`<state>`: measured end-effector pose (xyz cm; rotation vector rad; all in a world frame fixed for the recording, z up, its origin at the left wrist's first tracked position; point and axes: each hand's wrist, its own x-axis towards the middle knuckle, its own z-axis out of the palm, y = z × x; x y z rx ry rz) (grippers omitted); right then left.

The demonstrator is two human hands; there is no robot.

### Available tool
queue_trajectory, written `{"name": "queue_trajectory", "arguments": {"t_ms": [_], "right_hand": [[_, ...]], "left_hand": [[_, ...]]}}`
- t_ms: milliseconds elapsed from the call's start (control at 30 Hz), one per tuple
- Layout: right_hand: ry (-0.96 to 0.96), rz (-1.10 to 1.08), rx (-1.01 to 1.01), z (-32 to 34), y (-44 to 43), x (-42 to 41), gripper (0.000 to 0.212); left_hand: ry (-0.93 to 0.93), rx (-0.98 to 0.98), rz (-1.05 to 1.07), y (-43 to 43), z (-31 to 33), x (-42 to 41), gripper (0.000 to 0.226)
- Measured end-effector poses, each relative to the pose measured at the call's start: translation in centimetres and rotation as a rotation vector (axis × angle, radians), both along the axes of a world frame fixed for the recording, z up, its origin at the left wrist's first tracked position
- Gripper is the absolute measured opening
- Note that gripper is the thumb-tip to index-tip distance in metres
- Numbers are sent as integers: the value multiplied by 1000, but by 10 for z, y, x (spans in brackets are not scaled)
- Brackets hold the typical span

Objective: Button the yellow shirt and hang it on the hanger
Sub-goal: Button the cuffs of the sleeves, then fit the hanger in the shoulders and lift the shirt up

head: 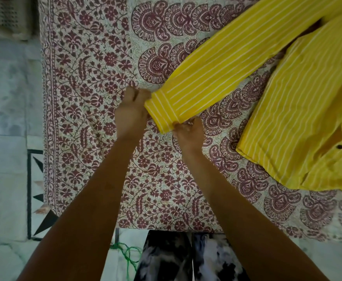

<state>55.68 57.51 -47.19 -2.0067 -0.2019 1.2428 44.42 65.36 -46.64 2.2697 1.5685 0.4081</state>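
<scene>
We see everything through one wide-angle camera worn on the head, tilted steeply down and slightly forward. It sits close: the left hand (131, 112) and right hand (188, 132) reach up from the bottom edge to mid-frame. The printed bedspread (97, 78) fills most of our view, the yellow shirt (297, 118) runs off the right edge, and the floor (4, 118) lines the left.

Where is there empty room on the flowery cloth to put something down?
Bare: the flowery cloth left of the left hand, up to the sleeve; also the near strip between the right hand and the yellow shirt. Crowded: the far right, where that shirt lies.
</scene>
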Motion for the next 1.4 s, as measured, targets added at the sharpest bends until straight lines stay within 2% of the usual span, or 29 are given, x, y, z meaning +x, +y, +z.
{"name": "queue_trajectory", "arguments": {"t_ms": [67,167,233,367,500,600,900,1067,1400], "right_hand": [[-63,108,-83,-2,1,-1,21],[-112,205,-124,-1,-1,8,23],[-148,182,-121,5,-5,15,25],[-166,98,-117,25,-19,34,27],[-179,90,-64,56,-27,67,6],[-264,85,-82,76,-32,93,25],[-390,-123,93,131,-46,233,28],[-414,-178,124,132,-54,328,26],[-491,-236,152,119,-37,521,23]], "left_hand": [[137,17,-140,1,-7,-11,20],[214,-117,-162,6,-6,-17,27],[200,-169,-139,7,1,-13,25],[129,-157,-126,4,21,7,27],[26,-140,-150,-3,41,41,29],[-56,-165,-163,-10,56,73,31],[-118,-144,-329,-12,104,227,28],[-156,-95,-383,-6,120,333,25],[-204,-132,-387,22,117,527,24]]}}
